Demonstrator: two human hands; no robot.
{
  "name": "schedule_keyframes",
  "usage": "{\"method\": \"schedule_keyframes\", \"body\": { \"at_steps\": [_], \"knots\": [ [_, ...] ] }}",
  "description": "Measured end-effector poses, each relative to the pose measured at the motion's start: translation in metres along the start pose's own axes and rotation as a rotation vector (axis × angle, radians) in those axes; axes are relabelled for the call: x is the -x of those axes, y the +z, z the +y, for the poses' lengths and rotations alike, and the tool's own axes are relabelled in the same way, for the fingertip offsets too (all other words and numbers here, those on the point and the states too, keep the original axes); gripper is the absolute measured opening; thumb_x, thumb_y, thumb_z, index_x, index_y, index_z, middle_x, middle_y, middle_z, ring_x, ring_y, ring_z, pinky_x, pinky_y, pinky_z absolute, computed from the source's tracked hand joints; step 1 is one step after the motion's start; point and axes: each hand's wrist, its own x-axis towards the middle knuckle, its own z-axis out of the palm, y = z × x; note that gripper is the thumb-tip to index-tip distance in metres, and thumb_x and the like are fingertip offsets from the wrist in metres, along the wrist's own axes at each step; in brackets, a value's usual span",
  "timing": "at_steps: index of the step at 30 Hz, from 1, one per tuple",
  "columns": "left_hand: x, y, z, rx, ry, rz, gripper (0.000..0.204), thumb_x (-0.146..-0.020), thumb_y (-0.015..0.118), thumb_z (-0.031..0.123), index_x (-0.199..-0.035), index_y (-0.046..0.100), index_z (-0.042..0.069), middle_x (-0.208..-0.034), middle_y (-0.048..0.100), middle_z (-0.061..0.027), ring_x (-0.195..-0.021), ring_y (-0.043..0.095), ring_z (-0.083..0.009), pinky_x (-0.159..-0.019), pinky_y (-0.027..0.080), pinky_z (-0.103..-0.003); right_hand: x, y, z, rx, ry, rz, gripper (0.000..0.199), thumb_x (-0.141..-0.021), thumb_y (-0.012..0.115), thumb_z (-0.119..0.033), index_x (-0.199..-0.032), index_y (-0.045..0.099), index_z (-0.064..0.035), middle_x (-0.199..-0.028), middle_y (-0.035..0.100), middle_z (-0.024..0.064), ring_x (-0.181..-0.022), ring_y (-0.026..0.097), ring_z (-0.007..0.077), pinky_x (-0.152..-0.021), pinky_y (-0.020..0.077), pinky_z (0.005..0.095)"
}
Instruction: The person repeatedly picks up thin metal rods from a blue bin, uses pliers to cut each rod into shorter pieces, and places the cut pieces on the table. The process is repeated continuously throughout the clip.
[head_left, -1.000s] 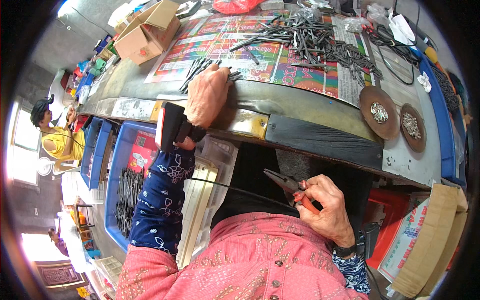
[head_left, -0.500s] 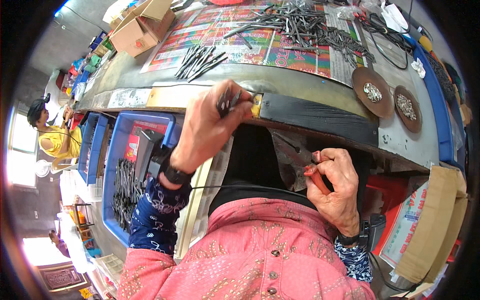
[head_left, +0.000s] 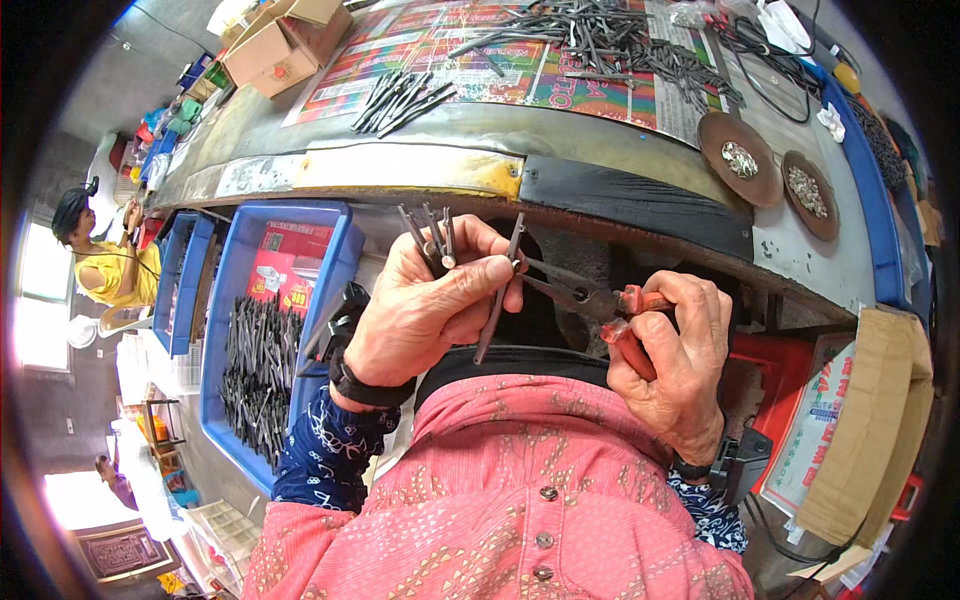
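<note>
My left hand [head_left: 440, 300] is closed around several thin dark sticks, with a small bundle [head_left: 430, 240] poking up between the fingers. Between its thumb and fingertips it pinches a single dark stick [head_left: 497, 300], held nearly upright. My right hand [head_left: 680, 350] grips the red handles of pliers [head_left: 632, 345]. The dark jaws [head_left: 565, 290] point left, their tips right by the pinched stick; whether they touch it I cannot tell. Both hands are in front of the table edge, above my lap.
A blue bin [head_left: 345, 250] at the left holds many dark sticks [head_left: 262, 370]. On the table [head_left: 480, 140] lie a small stick pile [head_left: 400, 102], a larger heap [head_left: 610, 40] and two brown dishes [head_left: 715, 150] of small silvery bits. An open cardboard box [head_left: 285, 60] stands far left; a person in yellow [head_left: 120, 265] sits beyond.
My left hand has come down from the table edge toward my lap, turning so the sticks show. The pliers have risen and their jaws now meet the area of the pinched stick.
</note>
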Motion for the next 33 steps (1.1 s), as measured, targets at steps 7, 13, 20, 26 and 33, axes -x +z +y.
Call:
{"method": "schedule_keyframes", "body": {
  "at_steps": [7, 13, 20, 26, 33],
  "knots": [
    [0.006, -0.002, -0.001, 0.063, -0.058, -0.010, 0.010, -0.099, 0.061, 0.011, -0.108, 0.059, 0.007, -0.079, 0.066, -0.0108, -0.042, 0.032, -0.0023, -0.039, 0.022, -0.019, 0.002, -0.002, -0.003, 0.038, -0.033, 0.000, 0.029, -0.061, 0.076, -0.005, -0.083, 0.057, -0.0052, -0.103, 0.057, 0.0123, -0.093, 0.056, 0.0305, -0.083, 0.0395, 0.0454],
    [0.006, -0.002, -0.003, 0.044, -0.072, -0.018, 0.009, -0.098, 0.060, 0.009, -0.106, 0.058, 0.006, -0.078, 0.067, -0.0108, -0.042, 0.034, -0.0024, -0.039, 0.022, -0.019, 0.005, -0.002, 0.000, 0.049, -0.057, -0.037, 0.023, -0.064, 0.073, -0.009, -0.081, 0.059, -0.0053, -0.099, 0.055, 0.0115, -0.087, 0.055, 0.0295, -0.073, 0.0405, 0.0434],
    [0.008, -0.002, -0.008, -0.176, -0.035, -0.014, 0.016, -0.091, 0.069, 0.005, -0.102, 0.058, 0.003, -0.080, 0.070, -0.0071, -0.051, 0.049, -0.0027, -0.045, 0.035, -0.019, 0.013, 0.005, 0.009, -0.316, 0.075, -0.202, 0.018, -0.066, 0.070, -0.007, -0.081, 0.059, -0.0033, -0.087, 0.055, 0.0115, -0.079, 0.055, 0.0319, -0.069, 0.0454, 0.0431],
    [0.003, -0.001, -0.011, -1.177, 0.767, -0.104, 0.022, -0.075, 0.075, -0.005, -0.096, 0.068, 0.000, -0.080, 0.069, -0.0122, -0.069, 0.069, -0.0232, -0.062, 0.053, -0.029, 0.019, 0.005, 0.027, -0.980, 0.344, -0.568, 0.017, -0.071, 0.063, -0.002, -0.087, 0.059, 0.0020, -0.087, 0.055, 0.0108, -0.078, 0.057, 0.0212, -0.081, 0.0467, 0.0295],
    [-0.010, -0.003, -0.003, -1.296, 0.808, -0.148, 0.035, -0.072, 0.069, 0.000, -0.108, 0.066, 0.001, -0.082, 0.066, -0.0122, -0.070, 0.064, -0.0280, -0.066, 0.051, -0.035, 0.020, 0.007, 0.023, -0.985, 0.546, -0.571, 0.021, -0.074, 0.069, -0.006, -0.092, 0.061, 0.0007, -0.094, 0.054, 0.0064, -0.079, 0.051, 0.0126, -0.071, 0.0420, 0.0251]
  ]
}}
